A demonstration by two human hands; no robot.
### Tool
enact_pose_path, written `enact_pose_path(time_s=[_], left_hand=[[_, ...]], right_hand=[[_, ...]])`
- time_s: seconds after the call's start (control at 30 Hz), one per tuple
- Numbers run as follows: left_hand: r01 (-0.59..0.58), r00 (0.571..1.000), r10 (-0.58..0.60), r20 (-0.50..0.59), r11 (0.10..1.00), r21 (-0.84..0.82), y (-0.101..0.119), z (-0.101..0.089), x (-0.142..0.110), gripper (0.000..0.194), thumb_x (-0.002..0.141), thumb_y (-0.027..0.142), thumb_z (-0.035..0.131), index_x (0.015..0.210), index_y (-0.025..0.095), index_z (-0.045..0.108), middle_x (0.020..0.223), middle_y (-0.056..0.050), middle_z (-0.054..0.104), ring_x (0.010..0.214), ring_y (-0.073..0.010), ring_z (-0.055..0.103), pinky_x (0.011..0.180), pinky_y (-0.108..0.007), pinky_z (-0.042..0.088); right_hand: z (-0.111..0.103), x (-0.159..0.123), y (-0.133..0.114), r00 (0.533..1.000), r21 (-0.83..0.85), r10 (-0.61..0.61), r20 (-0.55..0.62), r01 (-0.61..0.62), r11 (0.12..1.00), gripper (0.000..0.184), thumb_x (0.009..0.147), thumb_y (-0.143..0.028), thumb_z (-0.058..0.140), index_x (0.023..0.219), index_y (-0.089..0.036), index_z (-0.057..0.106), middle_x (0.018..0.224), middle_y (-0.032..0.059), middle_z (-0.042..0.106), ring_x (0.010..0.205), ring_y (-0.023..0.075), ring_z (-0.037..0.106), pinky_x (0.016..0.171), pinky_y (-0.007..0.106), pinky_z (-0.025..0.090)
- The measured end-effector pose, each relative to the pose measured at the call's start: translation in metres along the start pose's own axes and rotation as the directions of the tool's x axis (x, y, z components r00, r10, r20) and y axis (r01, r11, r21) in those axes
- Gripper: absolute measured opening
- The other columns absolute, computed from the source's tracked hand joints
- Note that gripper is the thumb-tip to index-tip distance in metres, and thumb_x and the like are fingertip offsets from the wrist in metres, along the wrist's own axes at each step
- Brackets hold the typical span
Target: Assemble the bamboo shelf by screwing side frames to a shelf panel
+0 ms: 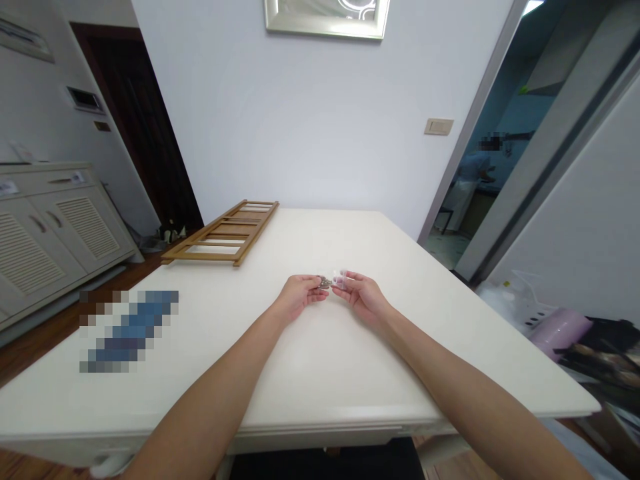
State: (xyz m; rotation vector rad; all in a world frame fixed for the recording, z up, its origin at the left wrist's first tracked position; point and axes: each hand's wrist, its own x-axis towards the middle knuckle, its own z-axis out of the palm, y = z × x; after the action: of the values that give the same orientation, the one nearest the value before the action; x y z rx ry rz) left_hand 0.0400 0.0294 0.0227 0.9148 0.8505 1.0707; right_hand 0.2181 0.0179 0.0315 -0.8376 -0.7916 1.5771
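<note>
Both of my hands are close together above the middle of the white table (320, 373). Between the fingertips of my left hand (299, 293) is a small silvery metal thing (325, 283) that looks like a bunch of keys. Facing it, my right hand (367, 295) pinches a clear, whitish plastic piece (340, 280) with thumb and fingers. The two small things meet or nearly meet at the centre; whether they are joined I cannot tell. Fingers hide part of each.
A folded wooden rack (237, 260) lies on the table's far left. Nearer, a blurred-out blue item (135, 330) rests on the left side. A wall rises behind the table. At the right, a lilac roll (563, 333) and bags stand beside the table; a person (473, 170) is in the far room.
</note>
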Motion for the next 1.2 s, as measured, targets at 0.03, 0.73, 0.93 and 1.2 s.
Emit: enact_pose_path(time_s=[0.03,0.73,0.93,1.2], left_hand=[[0.006,1.000,-0.006,-0.029,1.000,0.010,0.000,-0.002,0.002,0.008,0.077,0.013,0.066,0.082,0.007,0.070,0.083,-0.012,0.072,0.063,-0.0131,0.068,0.062,-0.024,0.057],[-0.077,0.980,0.153,-0.128,0.881,0.466,0.023,-0.010,0.001,0.016,0.068,0.025,0.073,0.073,0.010,0.073,0.063,-0.008,0.071,0.052,-0.0152,0.067,0.050,-0.023,0.055],[-0.151,0.958,0.253,-0.138,0.847,0.510,0.020,-0.006,0.004,0.019,0.072,0.031,0.072,0.073,0.011,0.072,0.062,-0.006,0.070,0.051,-0.0146,0.066,0.049,-0.023,0.054],[-0.213,0.946,0.304,-0.115,0.847,0.487,0.025,0.000,-0.003,0.021,0.077,0.031,0.068,0.080,0.011,0.072,0.065,-0.006,0.070,0.048,-0.0122,0.063,0.047,-0.023,0.051]], right_hand=[[0.000,0.001,0.001,0.999,0.026,0.040,0.014,-0.041,0.999,0.017,0.083,0.000,0.056,0.095,-0.011,0.060,0.089,0.0121,0.073,0.081,0.0178,0.072,0.079,0.031,0.061],[0.007,-0.001,0.011,0.920,0.282,0.381,0.088,-0.390,0.877,0.064,0.100,-0.050,0.026,0.126,0.006,0.042,0.115,0.0334,0.059,0.109,0.0305,0.066,0.085,0.043,0.059],[0.010,-0.003,0.011,0.906,0.284,0.411,0.097,-0.421,0.861,0.062,0.101,-0.049,0.024,0.129,0.004,0.041,0.117,0.0315,0.059,0.107,0.0293,0.067,0.083,0.043,0.060],[0.010,-0.003,0.012,0.920,0.261,0.384,0.082,-0.392,0.882,0.055,0.101,-0.044,0.025,0.123,0.002,0.046,0.106,0.0262,0.063,0.104,0.0291,0.068,0.083,0.043,0.060]])
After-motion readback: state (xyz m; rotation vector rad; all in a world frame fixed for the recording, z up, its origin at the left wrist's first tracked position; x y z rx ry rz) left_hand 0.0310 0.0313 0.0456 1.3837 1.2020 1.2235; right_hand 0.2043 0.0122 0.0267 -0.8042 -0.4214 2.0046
